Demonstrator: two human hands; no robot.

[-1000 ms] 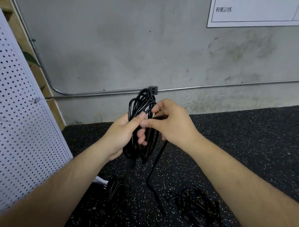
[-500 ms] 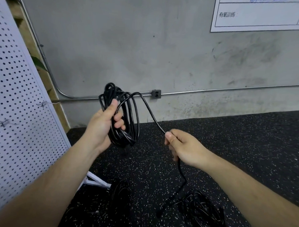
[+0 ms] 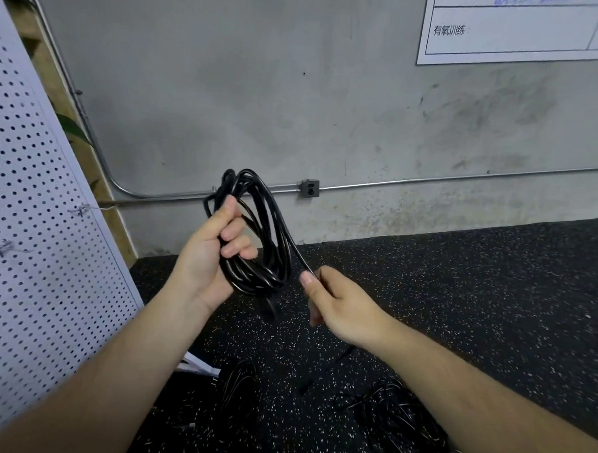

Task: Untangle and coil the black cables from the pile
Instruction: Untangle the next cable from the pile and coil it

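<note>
the left hand (image 3: 207, 256), in the middle of the frame, grips a coil (image 3: 265, 262) of black cable, with its thumb up along the loops and its fingers curled through them. the right hand (image 3: 342, 307), just to the lower right of the coil, is closed round the free strand (image 3: 288, 236), pinching it between thumb and fingers. that strand runs down from the top of the coil into the hand.

half a second ago the right hand was further from the coil, with a wide arc of cable between the two. now it has come back in close and the arc has flattened against the loops. this looks like one more turn about to be laid on.

below the right hand only a short tail (image 3: 329, 364) hangs down, and its end (image 3: 302, 387) appears to hang just above the speckled floor (image 3: 493, 303). so this cable seems nearly wound, with perhaps one or two turns left.

more tangled black cable lies in a pile (image 3: 402, 422) at the lower right, and another bundle (image 3: 236, 384) lies at the lower centre, so the wider job is far from done. a white pegboard (image 3: 32, 249) leans at the left edge.
</note>
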